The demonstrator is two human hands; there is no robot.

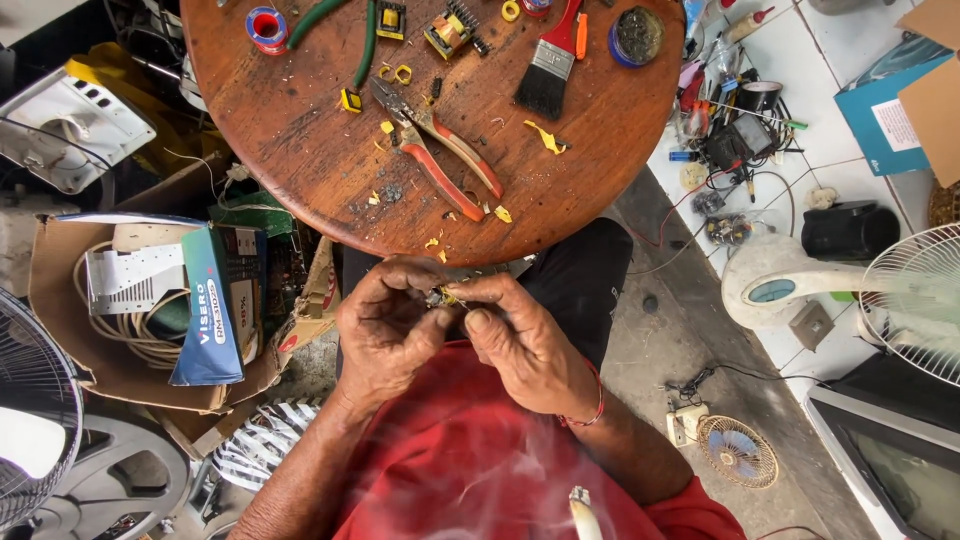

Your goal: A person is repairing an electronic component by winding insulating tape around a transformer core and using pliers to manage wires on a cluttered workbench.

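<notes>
Far left, a cardboard box (120, 370) on the floor holds coiled cable and a blue carton (222, 305), with a fan grille (30, 400) at the frame edge. Your left hand (388, 325) and right hand (522, 340) are brought together just below the near rim of the round wooden table (300, 150), above your red shirt (470, 470). Fingertips of both hands pinch a small yellowish component (443, 296) between them; it looks like a tiny wound part with wires, but it is too small and too covered to be sure. On the table, well apart from your hands, lie red-handled pliers (440, 155) with jaws pointing away from you, scraps of yellow tape (548, 138) just beside them, a paintbrush (550, 65) farther back, and a small transformer (450, 30) near the far edge. Right of the table, a multimeter (740, 140) and tangled leads sit on the tiled floor, a white fan (915, 295) beyond them. A cigarette (585, 515) smokes at the bottom of the frame.
</notes>
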